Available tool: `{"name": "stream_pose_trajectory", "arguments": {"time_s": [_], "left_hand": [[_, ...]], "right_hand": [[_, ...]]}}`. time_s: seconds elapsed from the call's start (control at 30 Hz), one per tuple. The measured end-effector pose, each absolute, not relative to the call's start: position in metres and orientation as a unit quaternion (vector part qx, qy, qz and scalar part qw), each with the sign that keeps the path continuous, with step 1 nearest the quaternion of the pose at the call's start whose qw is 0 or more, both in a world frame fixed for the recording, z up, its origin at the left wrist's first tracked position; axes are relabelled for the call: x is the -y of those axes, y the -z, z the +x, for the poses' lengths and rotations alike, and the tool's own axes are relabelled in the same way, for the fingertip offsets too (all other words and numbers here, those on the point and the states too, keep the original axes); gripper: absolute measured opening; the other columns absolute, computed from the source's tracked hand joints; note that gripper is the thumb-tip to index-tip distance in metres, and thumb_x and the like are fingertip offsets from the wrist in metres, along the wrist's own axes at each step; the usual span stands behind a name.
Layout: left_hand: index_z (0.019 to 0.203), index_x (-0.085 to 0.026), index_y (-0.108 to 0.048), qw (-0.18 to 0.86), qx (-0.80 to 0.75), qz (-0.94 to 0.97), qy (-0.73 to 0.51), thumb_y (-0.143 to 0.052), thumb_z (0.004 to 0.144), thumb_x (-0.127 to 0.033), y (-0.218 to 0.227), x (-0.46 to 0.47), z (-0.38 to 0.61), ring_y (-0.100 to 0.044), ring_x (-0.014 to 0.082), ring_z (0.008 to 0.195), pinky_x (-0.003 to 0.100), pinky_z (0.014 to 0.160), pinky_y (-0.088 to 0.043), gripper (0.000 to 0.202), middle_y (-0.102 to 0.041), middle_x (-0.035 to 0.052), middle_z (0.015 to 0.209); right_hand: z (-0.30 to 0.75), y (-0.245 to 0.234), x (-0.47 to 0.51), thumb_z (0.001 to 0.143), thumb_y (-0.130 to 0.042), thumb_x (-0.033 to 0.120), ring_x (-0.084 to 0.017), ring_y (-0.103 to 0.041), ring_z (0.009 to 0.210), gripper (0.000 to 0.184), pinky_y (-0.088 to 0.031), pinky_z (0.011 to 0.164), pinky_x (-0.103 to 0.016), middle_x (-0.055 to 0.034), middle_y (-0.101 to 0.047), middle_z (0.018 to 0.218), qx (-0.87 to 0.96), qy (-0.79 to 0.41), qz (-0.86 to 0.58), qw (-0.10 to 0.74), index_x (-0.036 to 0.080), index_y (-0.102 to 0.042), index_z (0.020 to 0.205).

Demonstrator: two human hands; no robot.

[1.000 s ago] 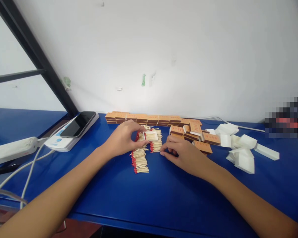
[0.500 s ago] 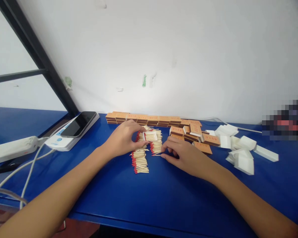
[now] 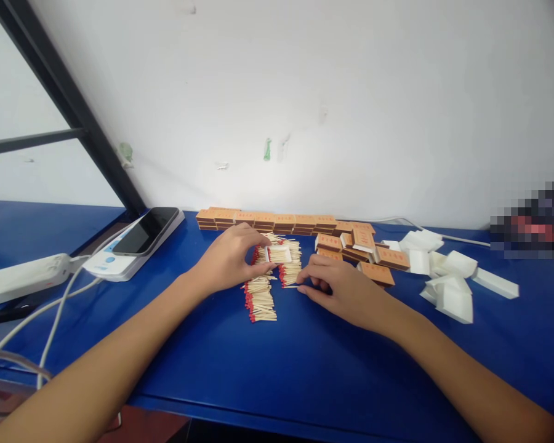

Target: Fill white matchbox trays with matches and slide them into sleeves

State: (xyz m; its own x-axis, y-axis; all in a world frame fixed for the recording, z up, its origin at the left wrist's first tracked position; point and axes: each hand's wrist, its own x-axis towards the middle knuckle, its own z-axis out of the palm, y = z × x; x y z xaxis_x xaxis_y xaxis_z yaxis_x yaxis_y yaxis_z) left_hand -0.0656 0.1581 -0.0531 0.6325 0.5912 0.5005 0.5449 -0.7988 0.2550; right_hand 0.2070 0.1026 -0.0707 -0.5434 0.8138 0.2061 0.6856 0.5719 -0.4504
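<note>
A small white matchbox tray (image 3: pixel 281 253) with red-headed matches in it is held by my left hand (image 3: pixel 231 255), thumb at its near side and fingers at its far side. It sits over loose matches. My right hand (image 3: pixel 337 284) rests on the table, its fingers curled and the thumb and index fingertips closed at the tail end of a single match (image 3: pixel 290 286). More matches (image 3: pixel 261 301) lie in a row nearer me, red heads to the left. Another heap (image 3: pixel 290 274) lies between my hands.
Orange matchboxes (image 3: pixel 265 221) stand stacked in a row along the wall. More matchboxes (image 3: pixel 381 257) lie heaped beyond my right hand, with white empty trays (image 3: pixel 452 295) beside them. A phone (image 3: pixel 148 231), a power strip (image 3: pixel 25 280) and cables are on the left of the blue table (image 3: pixel 258 375).
Both hands stay almost in place. The right fingertips have shifted very slightly left along with the single match; the tray is still in my left hand.
</note>
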Motion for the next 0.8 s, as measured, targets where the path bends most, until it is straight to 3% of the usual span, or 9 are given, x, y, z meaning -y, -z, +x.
{"name": "stream_pose_trajectory", "arguments": {"time_s": [0.5,0.8], "left_hand": [[0.111,-0.016,-0.072,0.032,-0.306,0.908,-0.284,-0.082,0.088,-0.039,0.0519,-0.1584,-0.0645,-0.065,0.0241,0.097,0.042,0.086,-0.054,0.034,-0.076,0.0073,0.106],[0.111,-0.015,-0.072,0.028,-0.295,0.911,-0.286,-0.081,0.088,-0.037,0.0520,-0.1571,-0.0642,-0.065,0.0244,0.096,0.041,0.084,-0.053,0.033,-0.076,0.0083,0.104]], "right_hand": [[0.2042,0.0738,-0.1032,0.097,-0.064,0.013,-0.013,-0.056,0.072,0.014,-0.043,0.065,-0.027,-0.0007,-0.060,0.085,0.866,-0.173,-0.416,0.218,0.021,-0.073,0.091],[0.2018,0.0742,-0.1018,0.097,-0.060,0.012,-0.013,-0.053,0.072,0.014,-0.041,0.065,-0.026,0.0000,-0.057,0.084,0.866,-0.192,-0.413,0.204,0.020,-0.066,0.089]]}}
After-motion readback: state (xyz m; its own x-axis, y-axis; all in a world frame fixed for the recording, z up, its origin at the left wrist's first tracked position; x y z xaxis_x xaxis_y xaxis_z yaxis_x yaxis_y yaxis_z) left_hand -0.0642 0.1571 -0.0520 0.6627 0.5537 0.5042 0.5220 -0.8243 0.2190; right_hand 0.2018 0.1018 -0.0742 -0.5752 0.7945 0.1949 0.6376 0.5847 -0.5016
